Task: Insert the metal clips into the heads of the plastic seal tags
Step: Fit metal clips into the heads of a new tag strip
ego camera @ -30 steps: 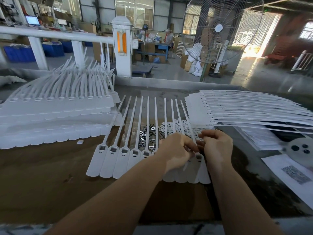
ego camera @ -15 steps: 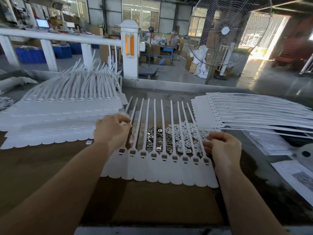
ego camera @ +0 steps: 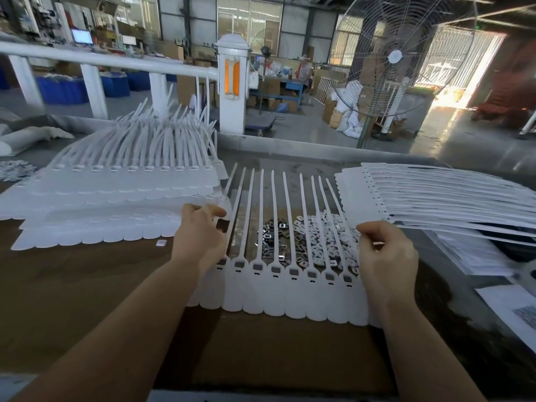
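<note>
a joined strip of white seal tags (ego camera: 290,297) lies flat near the front edge of the brown table (ego camera: 87,300), heads toward the person, thin tails fanning toward the far edge. most heads show a dark square socket. the left hand (ego camera: 200,236) rests at the strip's left end, fingers curled, thumb and forefinger pinching the leftmost tail. the right hand (ego camera: 385,256) sits at the strip's right end, fingers curled inward; whether they pinch a clip or a tail, i cannot tell. between the hands, under the tails, lies a pile of metal clips (ego camera: 275,236) beside small white pieces (ego camera: 322,233). a tall stack of tags (ego camera: 121,192) fills the table's left side, another stack (ego camera: 435,192) the right side. papers (ego camera: 475,256) lie at the right edge.
</note>
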A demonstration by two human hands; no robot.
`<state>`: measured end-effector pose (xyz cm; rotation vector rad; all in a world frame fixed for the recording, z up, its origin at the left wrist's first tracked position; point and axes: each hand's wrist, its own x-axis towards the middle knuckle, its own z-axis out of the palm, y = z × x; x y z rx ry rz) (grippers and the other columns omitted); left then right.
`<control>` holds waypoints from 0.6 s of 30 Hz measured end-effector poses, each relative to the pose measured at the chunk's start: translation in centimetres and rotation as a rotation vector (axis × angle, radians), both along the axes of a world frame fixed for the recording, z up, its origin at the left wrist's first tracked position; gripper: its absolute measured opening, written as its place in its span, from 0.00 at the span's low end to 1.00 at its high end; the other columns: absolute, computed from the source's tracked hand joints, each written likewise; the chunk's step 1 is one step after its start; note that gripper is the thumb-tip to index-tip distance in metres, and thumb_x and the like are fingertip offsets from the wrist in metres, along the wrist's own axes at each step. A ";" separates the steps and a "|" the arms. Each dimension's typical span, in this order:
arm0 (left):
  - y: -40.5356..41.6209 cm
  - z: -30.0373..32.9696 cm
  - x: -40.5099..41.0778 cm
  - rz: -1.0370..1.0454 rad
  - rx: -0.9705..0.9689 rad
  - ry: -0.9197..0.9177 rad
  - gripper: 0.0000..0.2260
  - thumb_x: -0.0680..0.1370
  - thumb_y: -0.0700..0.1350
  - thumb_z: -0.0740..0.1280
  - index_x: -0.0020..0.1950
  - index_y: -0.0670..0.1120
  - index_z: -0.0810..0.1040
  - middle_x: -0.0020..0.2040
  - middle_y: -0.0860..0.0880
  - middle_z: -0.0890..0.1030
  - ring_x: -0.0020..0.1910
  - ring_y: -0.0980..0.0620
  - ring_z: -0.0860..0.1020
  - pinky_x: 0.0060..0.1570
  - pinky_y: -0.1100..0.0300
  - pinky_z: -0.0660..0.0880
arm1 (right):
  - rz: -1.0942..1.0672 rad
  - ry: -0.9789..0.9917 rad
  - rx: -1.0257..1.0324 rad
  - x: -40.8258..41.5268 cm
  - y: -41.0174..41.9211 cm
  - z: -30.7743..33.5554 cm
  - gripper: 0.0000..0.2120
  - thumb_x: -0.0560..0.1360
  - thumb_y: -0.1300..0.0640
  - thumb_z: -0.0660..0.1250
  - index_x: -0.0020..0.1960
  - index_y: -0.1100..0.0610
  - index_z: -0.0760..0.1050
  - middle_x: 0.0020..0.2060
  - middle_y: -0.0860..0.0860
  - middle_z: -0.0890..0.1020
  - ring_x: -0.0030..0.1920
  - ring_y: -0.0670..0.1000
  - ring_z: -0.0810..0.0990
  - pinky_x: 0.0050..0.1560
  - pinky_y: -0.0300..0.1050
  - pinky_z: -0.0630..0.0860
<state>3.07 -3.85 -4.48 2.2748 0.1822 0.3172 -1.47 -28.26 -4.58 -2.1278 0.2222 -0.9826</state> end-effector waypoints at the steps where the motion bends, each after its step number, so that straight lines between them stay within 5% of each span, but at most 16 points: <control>1: -0.1 0.0 0.0 0.002 -0.037 0.002 0.15 0.77 0.35 0.62 0.60 0.49 0.74 0.63 0.45 0.65 0.38 0.48 0.74 0.45 0.55 0.74 | 0.001 -0.021 -0.030 -0.1 0.1 0.0 0.08 0.74 0.68 0.64 0.47 0.59 0.79 0.41 0.49 0.79 0.44 0.51 0.78 0.48 0.48 0.74; 4: -0.5 0.2 0.0 0.010 -0.149 0.005 0.15 0.77 0.34 0.62 0.60 0.49 0.75 0.61 0.45 0.64 0.37 0.49 0.75 0.50 0.53 0.76 | -0.001 -0.074 -0.128 -0.2 0.3 -0.1 0.08 0.72 0.70 0.64 0.46 0.61 0.80 0.40 0.51 0.79 0.43 0.53 0.77 0.47 0.48 0.74; 10: -1.4 -0.4 0.1 -0.010 -0.239 -0.002 0.15 0.77 0.34 0.61 0.60 0.50 0.74 0.55 0.49 0.60 0.34 0.50 0.76 0.36 0.63 0.73 | 0.024 -0.037 -0.242 -0.1 0.5 -0.2 0.09 0.71 0.72 0.65 0.44 0.63 0.80 0.40 0.51 0.79 0.43 0.54 0.78 0.44 0.42 0.70; 18: -0.3 -0.7 0.0 -0.152 -0.342 -0.020 0.14 0.79 0.36 0.59 0.56 0.52 0.76 0.58 0.45 0.74 0.48 0.51 0.79 0.35 0.66 0.73 | 0.079 0.233 -0.340 0.5 0.4 -0.7 0.08 0.74 0.66 0.64 0.50 0.61 0.80 0.49 0.53 0.78 0.51 0.53 0.75 0.53 0.45 0.71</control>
